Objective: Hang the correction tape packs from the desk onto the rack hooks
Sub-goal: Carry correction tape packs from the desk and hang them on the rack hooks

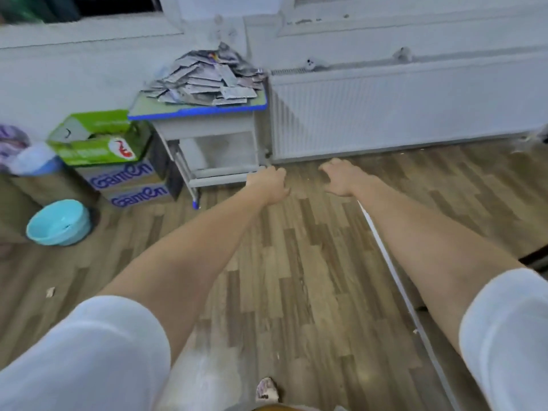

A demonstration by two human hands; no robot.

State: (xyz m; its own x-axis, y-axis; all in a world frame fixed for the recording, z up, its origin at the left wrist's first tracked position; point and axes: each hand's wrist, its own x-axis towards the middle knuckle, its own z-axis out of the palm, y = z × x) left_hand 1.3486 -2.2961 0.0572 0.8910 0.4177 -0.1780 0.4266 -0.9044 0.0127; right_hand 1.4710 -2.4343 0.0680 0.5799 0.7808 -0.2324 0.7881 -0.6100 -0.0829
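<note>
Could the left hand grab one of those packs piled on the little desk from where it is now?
Probably not yet. The left hand hangs empty over the floor, short of the desk, and the pile of packs lies beyond it. Nothing blocks the way; stepping closer should do it.

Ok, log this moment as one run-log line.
left hand: open, holds nothing | right hand: open, holds nothing | packs: piled on desk | rack: not in view

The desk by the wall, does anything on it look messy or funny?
Yes. The correction tape packs are dumped in a loose, crooked heap on the small desk, some poking over its left edge. Nothing looks broken.
</note>
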